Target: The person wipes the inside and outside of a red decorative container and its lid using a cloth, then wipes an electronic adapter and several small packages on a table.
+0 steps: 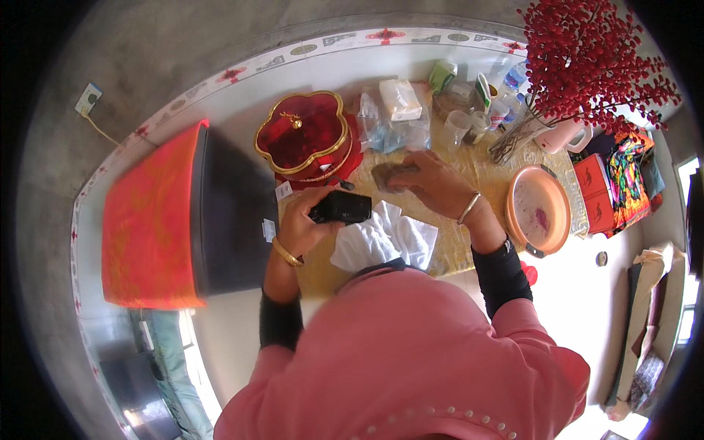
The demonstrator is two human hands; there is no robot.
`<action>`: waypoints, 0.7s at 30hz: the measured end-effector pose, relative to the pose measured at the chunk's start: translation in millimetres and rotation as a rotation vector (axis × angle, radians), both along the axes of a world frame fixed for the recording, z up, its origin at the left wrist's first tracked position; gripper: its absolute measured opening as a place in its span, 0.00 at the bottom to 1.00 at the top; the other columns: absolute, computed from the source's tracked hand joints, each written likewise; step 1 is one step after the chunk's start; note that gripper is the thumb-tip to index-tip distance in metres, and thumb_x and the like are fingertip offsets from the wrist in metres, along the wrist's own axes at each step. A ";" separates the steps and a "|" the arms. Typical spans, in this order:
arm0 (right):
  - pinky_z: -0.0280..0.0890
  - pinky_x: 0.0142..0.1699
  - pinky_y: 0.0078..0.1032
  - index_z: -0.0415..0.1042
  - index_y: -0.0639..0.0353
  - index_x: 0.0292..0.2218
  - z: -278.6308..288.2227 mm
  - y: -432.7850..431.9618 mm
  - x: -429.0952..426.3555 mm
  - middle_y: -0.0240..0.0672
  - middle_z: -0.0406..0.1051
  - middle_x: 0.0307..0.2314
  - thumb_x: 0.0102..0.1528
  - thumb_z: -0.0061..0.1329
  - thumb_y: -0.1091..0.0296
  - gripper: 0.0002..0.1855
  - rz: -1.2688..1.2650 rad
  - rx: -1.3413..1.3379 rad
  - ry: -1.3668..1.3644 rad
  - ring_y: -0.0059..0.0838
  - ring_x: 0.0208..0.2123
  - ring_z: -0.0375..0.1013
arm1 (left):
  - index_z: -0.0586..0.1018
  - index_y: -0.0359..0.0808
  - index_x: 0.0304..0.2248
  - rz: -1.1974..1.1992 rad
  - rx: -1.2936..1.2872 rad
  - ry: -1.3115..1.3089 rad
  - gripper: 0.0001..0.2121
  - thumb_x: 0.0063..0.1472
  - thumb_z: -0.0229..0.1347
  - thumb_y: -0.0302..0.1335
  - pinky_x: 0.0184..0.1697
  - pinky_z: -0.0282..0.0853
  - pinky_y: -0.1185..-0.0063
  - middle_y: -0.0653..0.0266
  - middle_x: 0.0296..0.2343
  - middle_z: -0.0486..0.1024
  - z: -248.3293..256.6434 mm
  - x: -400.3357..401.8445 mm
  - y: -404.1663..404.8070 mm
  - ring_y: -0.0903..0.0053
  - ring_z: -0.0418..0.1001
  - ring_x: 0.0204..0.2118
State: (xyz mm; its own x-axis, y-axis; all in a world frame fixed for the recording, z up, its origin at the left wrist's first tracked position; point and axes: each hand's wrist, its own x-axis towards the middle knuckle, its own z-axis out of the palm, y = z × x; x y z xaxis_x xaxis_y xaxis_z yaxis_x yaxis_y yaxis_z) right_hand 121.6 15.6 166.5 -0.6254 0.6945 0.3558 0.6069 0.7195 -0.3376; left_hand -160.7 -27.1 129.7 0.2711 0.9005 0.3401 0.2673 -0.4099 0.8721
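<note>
My left hand (pixel 308 220), with a gold bangle at its wrist, grips a small glossy black object (pixel 342 208), perhaps a case or box. Between the fingers of my right hand (pixel 434 179) is a greyish-brown cloth or sponge (pixel 385 177), blurred and held just over the table. Below both hands lies a crumpled white cloth (pixel 388 236), its near part hidden by my body. Beyond my left hand stands a red flower-shaped lidded box (pixel 301 135) with a gold rim. The table wears a yellow patterned tablecloth (pixel 467 168).
At right, an orange basin (pixel 536 212) holds sudsy liquid and something pink. A glass vase (pixel 514 137) of red-berry branches stands behind it. Plastic bags (pixel 407 132), a tissue pack (pixel 400 100), cups (pixel 456 127) and bottles (pixel 516 77) line the wall. A red-covered appliance (pixel 154 220) flanks the table's left.
</note>
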 end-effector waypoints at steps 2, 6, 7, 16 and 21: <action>0.63 0.41 0.30 0.73 0.48 0.39 18.3 -11.5 -3.4 0.40 0.65 0.35 0.46 0.49 0.73 0.16 -0.005 -0.052 0.106 0.40 0.36 0.67 | 0.73 0.33 0.41 0.095 0.018 0.052 0.27 0.35 0.64 0.20 0.42 0.65 0.77 0.58 0.35 0.73 -2.4 1.1 2.3 0.67 0.71 0.37; 0.67 0.32 0.31 0.71 0.50 0.41 43.8 -40.8 -25.2 0.40 0.66 0.29 0.45 0.49 0.68 0.18 0.039 -0.197 0.308 0.40 0.28 0.70 | 0.73 0.34 0.40 0.341 0.135 0.145 0.25 0.38 0.63 0.21 0.42 0.64 0.74 0.56 0.35 0.73 6.3 17.5 2.7 0.63 0.70 0.38; 0.67 0.32 0.32 0.70 0.50 0.42 41.5 -47.7 -35.3 0.41 0.67 0.29 0.45 0.48 0.68 0.19 0.036 -0.221 0.340 0.41 0.28 0.70 | 0.73 0.34 0.40 0.387 0.169 0.148 0.24 0.38 0.62 0.22 0.42 0.64 0.73 0.56 0.35 0.72 11.8 24.8 1.5 0.62 0.69 0.39; 0.64 0.34 0.31 0.66 0.57 0.46 27.1 -57.7 -76.7 0.42 0.65 0.27 0.46 0.48 0.70 0.23 0.244 -0.325 0.428 0.42 0.30 0.68 | 0.72 0.32 0.39 0.483 0.562 0.224 0.20 0.42 0.58 0.23 0.44 0.61 0.69 0.55 0.33 0.73 21.0 39.1 6.5 0.61 0.69 0.38; 0.63 0.34 0.29 0.66 0.59 0.46 31.9 -52.7 -68.8 0.42 0.64 0.25 0.46 0.50 0.73 0.23 0.212 -0.287 0.630 0.40 0.29 0.67 | 0.72 0.32 0.39 0.575 0.599 0.257 0.22 0.40 0.58 0.21 0.48 0.59 0.69 0.55 0.34 0.73 11.6 34.7 4.7 0.61 0.69 0.39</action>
State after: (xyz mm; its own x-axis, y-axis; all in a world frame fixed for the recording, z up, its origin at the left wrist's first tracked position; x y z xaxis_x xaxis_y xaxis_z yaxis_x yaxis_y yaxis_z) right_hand 52.8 -37.1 198.3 -0.4928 0.7016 0.5147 0.0920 0.6302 -0.7710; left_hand -125.9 -22.4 141.3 -0.0374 0.6104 0.7912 0.7330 -0.5213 0.4369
